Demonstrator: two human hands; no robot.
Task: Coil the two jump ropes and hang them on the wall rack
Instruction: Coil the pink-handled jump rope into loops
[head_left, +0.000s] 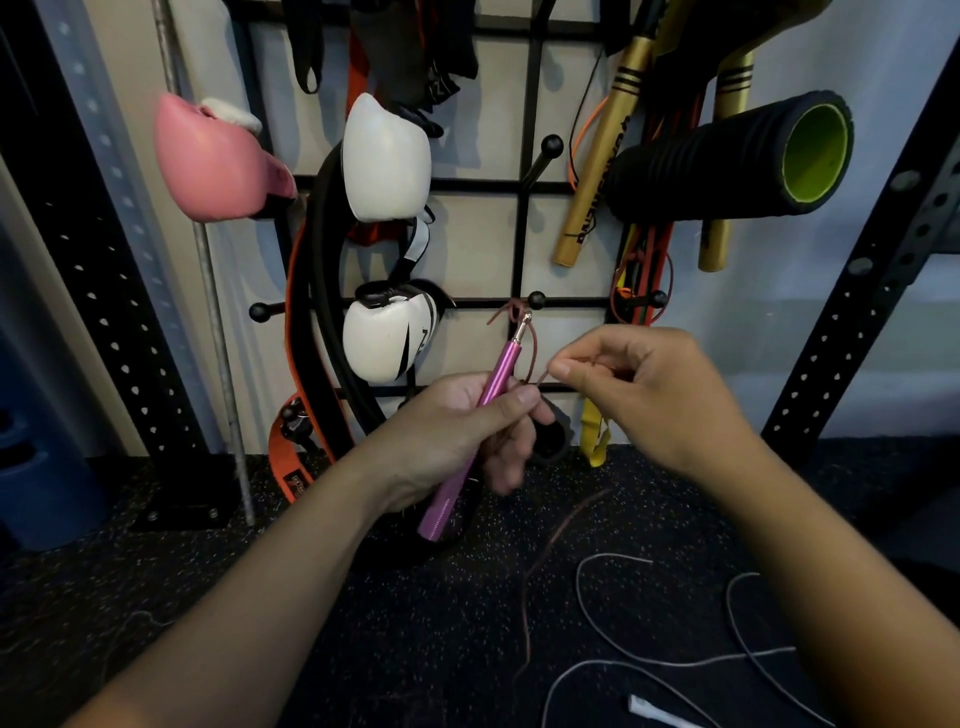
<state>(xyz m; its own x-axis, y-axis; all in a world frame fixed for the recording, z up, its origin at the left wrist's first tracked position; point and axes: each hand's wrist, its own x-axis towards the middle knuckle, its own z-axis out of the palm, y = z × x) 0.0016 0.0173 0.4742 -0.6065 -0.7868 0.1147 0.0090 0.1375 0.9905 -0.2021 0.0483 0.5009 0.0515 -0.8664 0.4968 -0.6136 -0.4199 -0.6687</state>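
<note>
A black wall rack (524, 244) crowded with boxing gloves; neither rope hangs there yet. A grey-cabled jump rope (670, 662) sprawls uncoiled on the floor. The left hand (457, 431) grips a pink rope handle (475, 421); the right hand (644, 395) pinches its reddish cable (540, 561), coiling barely begun.

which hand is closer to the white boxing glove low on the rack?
Left. The left hand, gripping the pink handle, sits just below and right of the lower white boxing glove. The right hand, pinching the dark red cord, is farther right.
</note>
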